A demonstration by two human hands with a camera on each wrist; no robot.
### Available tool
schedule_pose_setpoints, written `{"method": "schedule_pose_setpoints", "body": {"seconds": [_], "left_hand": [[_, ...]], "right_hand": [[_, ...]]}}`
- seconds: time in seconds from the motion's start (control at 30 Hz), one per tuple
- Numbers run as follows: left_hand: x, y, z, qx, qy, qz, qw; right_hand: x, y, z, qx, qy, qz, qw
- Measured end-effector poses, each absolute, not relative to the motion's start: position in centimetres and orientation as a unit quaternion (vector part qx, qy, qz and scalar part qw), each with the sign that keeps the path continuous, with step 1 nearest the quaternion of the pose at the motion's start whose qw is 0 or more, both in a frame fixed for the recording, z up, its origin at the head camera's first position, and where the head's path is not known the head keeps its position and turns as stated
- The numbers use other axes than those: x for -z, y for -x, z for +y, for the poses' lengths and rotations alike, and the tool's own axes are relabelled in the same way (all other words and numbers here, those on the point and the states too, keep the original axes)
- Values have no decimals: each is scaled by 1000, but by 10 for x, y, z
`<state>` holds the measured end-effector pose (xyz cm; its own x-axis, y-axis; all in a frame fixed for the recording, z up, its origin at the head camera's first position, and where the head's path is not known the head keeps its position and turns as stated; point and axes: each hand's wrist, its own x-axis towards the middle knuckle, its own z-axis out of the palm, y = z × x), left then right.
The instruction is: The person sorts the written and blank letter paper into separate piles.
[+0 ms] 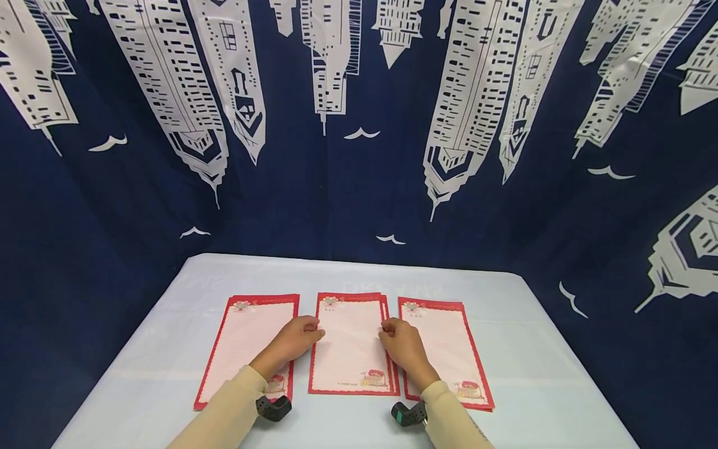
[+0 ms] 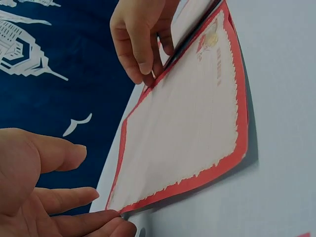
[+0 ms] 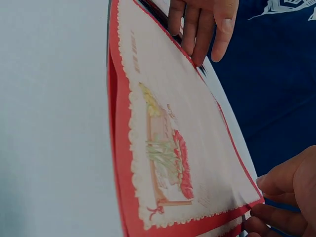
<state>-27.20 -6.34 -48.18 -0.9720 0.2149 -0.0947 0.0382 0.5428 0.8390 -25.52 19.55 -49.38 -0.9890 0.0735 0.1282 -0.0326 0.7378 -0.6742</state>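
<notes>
Three piles of red-bordered letter paper lie side by side: a left pile, a middle pile and a right pile. Along the middle pile's left edge, my left hand touches the paper with its fingers, and its thumb stands apart in the left wrist view. At the opposite edge, my right hand pinches the top sheet between thumb and forefinger. Other red-edged sheets stick out on the right beneath that top sheet. My forearms cover parts of the left and right piles.
All the paper lies on a white-covered table. Behind it hangs a dark blue curtain printed with white buildings and birds. Black wrist devices show at the left cuff and the right cuff.
</notes>
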Motion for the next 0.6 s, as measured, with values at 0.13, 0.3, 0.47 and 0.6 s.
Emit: {"method": "schedule_pose_setpoints", "body": {"seconds": [0.13,0.3,0.47,0.6], "left_hand": [[482,271,-64,-470,-71,875,92],[485,270,-64,-476,-73,873,73],[490,270,-63,-536,-50,842,39],[495,273,-61,-598,-35,801,11]], "right_hand": [[496,255,193,-358,12,-929,93],[500,254,191,-354,4,-927,120],[503,255,190,-412,23,-900,140],[503,258,191,-485,47,-863,135]]}}
